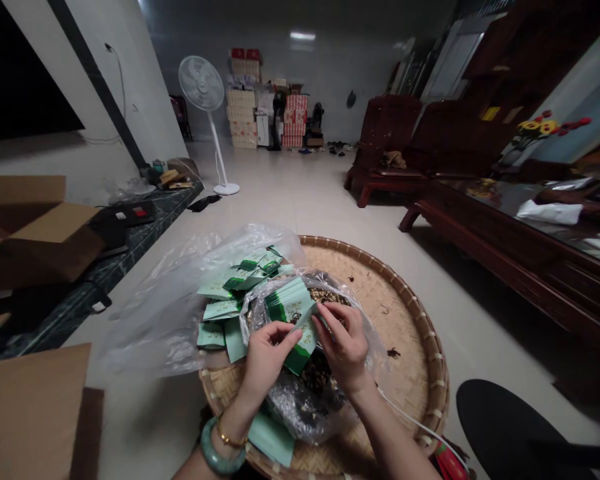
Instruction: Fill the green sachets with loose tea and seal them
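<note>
Two bare hands at work, lower center of the frame, both grasping one green packet (303, 353). Your left hand (267, 357) pinches its upper edge between thumb and fingers; your right hand (347, 343) pinches the same edge from the right, fingertips close to the left's. Packet hangs tilted, darker green band at its lower end.

Beneath and around it: an open clear bag (305, 417) holding a loose dark-and-pale dry mix (325, 295). Just behind the packet, toward the center, a fanned stack of green packets (285, 300) lies over that bag.

All of this sits on a round woven tray (433, 360), raised rim curving along the right. A few dark dried bits (393, 353) lie scattered on its right half. To the left, a heap of green packets (220, 310) beside a large clear plastic sheet or bag (155, 327), which spills past the rim. One more pale green packet (273, 440) lies near the tray's bottom edge, beside your left wrist.

Left wrist carries a green bangle (215, 453) and a gold bracelet (225, 435). Open cardboard box (30, 413), lower left; white standing fan (201, 83), upper left.
</note>
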The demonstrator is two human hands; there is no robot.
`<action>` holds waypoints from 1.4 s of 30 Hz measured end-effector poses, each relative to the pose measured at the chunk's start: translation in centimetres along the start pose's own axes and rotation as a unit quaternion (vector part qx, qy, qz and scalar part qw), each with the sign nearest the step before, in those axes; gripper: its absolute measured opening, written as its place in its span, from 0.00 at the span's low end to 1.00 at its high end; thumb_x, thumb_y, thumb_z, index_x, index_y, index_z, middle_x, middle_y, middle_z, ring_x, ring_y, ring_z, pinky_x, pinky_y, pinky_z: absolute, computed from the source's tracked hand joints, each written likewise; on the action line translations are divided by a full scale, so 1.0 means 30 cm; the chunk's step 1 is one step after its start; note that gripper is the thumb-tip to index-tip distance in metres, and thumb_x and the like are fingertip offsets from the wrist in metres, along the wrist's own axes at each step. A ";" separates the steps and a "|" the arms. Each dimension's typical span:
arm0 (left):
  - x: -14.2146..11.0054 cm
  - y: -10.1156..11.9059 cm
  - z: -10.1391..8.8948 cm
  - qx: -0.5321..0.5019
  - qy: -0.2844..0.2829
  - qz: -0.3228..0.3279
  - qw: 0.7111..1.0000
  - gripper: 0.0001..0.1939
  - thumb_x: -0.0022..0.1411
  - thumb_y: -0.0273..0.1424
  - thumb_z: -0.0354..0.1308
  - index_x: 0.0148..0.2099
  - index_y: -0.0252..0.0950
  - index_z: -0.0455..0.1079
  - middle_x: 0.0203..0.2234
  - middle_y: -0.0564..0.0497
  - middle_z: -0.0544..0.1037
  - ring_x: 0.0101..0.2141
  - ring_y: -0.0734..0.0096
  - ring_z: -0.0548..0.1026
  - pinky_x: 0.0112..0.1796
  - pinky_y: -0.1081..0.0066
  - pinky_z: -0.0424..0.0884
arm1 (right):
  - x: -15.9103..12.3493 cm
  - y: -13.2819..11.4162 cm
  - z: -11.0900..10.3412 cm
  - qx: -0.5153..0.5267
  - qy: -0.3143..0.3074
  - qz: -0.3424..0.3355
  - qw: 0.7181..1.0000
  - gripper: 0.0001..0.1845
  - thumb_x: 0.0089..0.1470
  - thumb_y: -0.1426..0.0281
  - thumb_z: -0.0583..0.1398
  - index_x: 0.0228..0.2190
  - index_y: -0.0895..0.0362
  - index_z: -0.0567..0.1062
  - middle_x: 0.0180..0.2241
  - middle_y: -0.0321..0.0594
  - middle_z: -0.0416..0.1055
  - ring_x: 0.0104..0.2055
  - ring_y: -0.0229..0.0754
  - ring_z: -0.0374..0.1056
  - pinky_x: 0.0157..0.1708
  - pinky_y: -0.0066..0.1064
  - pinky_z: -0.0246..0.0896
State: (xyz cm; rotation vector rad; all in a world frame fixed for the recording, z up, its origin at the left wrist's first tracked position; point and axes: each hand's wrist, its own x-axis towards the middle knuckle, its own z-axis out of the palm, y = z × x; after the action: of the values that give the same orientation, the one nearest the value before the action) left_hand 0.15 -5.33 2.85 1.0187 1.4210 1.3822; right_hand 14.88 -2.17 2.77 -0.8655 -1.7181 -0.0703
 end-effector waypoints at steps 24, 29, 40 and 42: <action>0.014 -0.037 -0.019 0.089 -0.019 0.118 0.989 0.05 0.47 0.32 0.64 0.28 0.36 0.79 0.25 0.49 0.82 0.28 0.64 0.79 0.33 0.69 0.74 | -0.012 0.039 -0.068 0.141 -0.144 0.150 0.968 0.02 0.52 0.71 0.64 0.27 0.54 0.77 0.26 0.38 0.74 0.32 0.42 0.66 0.32 0.33 0.64; 0.045 -0.077 -0.028 -0.005 -0.062 0.038 0.997 0.12 0.50 0.36 0.65 0.36 0.35 0.80 0.34 0.45 0.83 0.37 0.60 0.80 0.42 0.65 0.75 | -0.005 0.033 -0.086 0.171 -0.137 0.228 0.949 0.08 0.49 0.69 0.65 0.20 0.55 0.75 0.25 0.39 0.74 0.33 0.43 0.67 0.34 0.33 0.64; 0.026 -0.081 0.004 -0.157 -0.136 -0.098 0.973 0.23 0.47 0.43 0.68 0.43 0.34 0.79 0.44 0.44 0.80 0.39 0.57 0.79 0.34 0.63 0.80 | -0.003 0.035 -0.073 0.391 -0.344 0.427 0.739 0.24 0.45 0.52 0.65 0.36 0.59 0.78 0.31 0.38 0.77 0.34 0.43 0.70 0.39 0.35 0.65; 0.027 -0.075 -0.004 -0.149 -0.155 -0.110 0.970 0.25 0.47 0.45 0.67 0.44 0.34 0.78 0.44 0.43 0.80 0.40 0.56 0.78 0.34 0.63 0.79 | -0.011 0.042 -0.073 0.386 -0.362 0.438 0.726 0.27 0.47 0.47 0.61 0.33 0.58 0.78 0.28 0.37 0.75 0.32 0.41 0.67 0.39 0.34 0.64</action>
State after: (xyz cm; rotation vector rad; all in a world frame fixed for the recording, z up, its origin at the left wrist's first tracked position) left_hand -0.13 -4.68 0.57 0.8118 1.0246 1.1725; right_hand 17.42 -2.44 2.77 -1.0051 -1.5594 1.7078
